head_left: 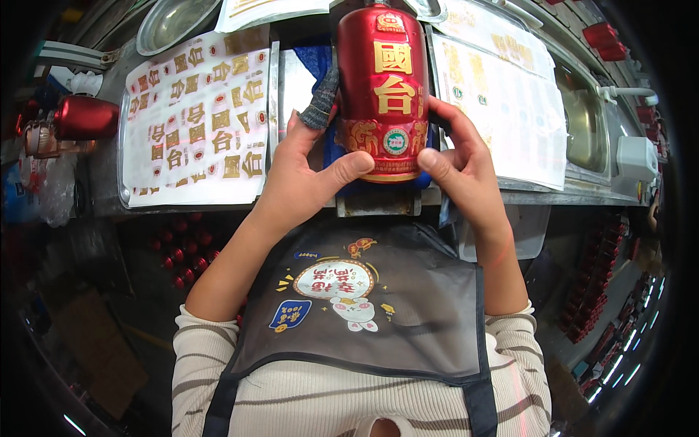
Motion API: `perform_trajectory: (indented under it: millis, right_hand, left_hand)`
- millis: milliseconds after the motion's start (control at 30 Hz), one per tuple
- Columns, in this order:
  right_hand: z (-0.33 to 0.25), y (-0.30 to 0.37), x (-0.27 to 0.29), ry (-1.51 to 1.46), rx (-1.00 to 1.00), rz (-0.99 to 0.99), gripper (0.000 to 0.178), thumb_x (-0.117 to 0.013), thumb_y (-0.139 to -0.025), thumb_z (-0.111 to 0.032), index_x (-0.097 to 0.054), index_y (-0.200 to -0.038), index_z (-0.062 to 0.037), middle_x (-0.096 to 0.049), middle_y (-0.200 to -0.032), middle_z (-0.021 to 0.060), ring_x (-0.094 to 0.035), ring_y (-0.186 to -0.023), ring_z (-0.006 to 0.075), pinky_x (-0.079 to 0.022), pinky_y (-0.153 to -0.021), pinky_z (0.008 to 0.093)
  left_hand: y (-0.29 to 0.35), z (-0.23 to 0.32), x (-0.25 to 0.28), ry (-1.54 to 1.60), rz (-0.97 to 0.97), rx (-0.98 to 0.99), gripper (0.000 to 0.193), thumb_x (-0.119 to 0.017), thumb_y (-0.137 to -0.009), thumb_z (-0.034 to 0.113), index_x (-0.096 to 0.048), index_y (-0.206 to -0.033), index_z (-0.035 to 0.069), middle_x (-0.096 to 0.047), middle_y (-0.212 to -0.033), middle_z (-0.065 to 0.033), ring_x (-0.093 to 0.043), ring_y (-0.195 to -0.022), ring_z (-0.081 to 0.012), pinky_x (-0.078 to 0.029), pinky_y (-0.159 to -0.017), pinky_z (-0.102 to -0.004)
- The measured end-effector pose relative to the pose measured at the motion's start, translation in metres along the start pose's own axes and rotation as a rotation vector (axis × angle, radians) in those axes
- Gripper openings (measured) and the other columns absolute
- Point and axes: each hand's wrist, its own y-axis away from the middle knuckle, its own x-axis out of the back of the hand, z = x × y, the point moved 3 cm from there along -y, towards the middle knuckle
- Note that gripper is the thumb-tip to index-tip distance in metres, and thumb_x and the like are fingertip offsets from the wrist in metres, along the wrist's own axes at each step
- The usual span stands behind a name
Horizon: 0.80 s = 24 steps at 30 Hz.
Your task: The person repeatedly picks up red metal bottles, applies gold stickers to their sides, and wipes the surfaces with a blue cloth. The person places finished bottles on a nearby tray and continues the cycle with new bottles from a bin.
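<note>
Between my two hands stands a glossy red bottle (357,80) with raised gold characters, a gold pattern low down and a round green-and-white emblem. My left hand (314,164) grips its lower left side, the thumb pressed on the front near the base. Dark grey knitted cloth (319,102) wraps a finger of that hand. From the right, my right hand (462,164) closes on the bottle, its thumb by the lower right edge and its fingers partly hidden behind. Blue cloth (312,61) lies behind and under the bottle.
To the left lies a tray with a white sheet (255,69) of gold characters and small emblems. On the right are more white decal sheets (513,138), a metal basin (586,109) and a white container (637,159). Another red bottle (87,118) lies far left; several more stand below the bench.
</note>
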Motion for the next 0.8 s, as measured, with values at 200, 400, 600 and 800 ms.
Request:
perform_trajectory:
  millis: [200,400,600,800]
  right_hand:
    - [0.0040,0.0023,0.0013,0.143,0.063,-0.014,0.065,-0.072,-0.089,-0.013,-0.042,-0.144,0.0014,-0.051,-0.137,0.0115,-0.059,-0.077,0.0024,-0.047,-0.065,0.0161]
    - [0.0020,0.0033,0.0081,-0.090,-0.005,-0.051,0.059,-0.066,-0.093,-0.009,-0.042,-0.146,-0.0003,-0.052,-0.135,0.0071,-0.057,-0.081,0.0025,-0.047,-0.073,0.0182]
    - [0.0070,0.0061,0.0021,0.071,0.018,-0.004,0.066,-0.071,-0.088,-0.011,-0.042,-0.146,0.0002,-0.052,-0.137,0.0100,-0.055,-0.075,0.0012,-0.045,-0.064,0.0157]
    - [0.0054,0.0046,0.0003,-0.008,0.039,0.062,0.066,-0.074,-0.084,-0.006,-0.046,-0.144,-0.0010,-0.058,-0.123,0.0069,-0.052,-0.065,0.0000,-0.042,-0.055,0.0171]
  left_hand:
    - [0.0013,0.0007,-0.0030,-0.005,-0.008,0.013,0.072,-0.083,-0.081,0.033,-0.052,-0.138,0.002,-0.056,-0.130,-0.0142,-0.047,-0.124,-0.0243,-0.033,-0.110,-0.0379]
    - [0.0028,0.0047,-0.0040,0.183,0.007,0.079,0.068,-0.080,-0.086,0.025,-0.048,-0.141,0.000,-0.053,-0.135,-0.0119,-0.047,-0.129,-0.0208,-0.035,-0.112,-0.0364]
    - [0.0041,0.0000,-0.0010,0.051,-0.038,0.044,0.072,-0.080,-0.086,0.024,-0.045,-0.144,0.000,-0.050,-0.136,-0.0113,-0.047,-0.130,-0.0203,-0.035,-0.112,-0.0358]
    - [0.0043,-0.0006,0.0029,-0.032,-0.029,0.018,0.068,-0.077,-0.088,0.027,-0.046,-0.143,0.001,-0.052,-0.133,-0.0103,-0.048,-0.128,-0.0194,-0.036,-0.110,-0.0345]
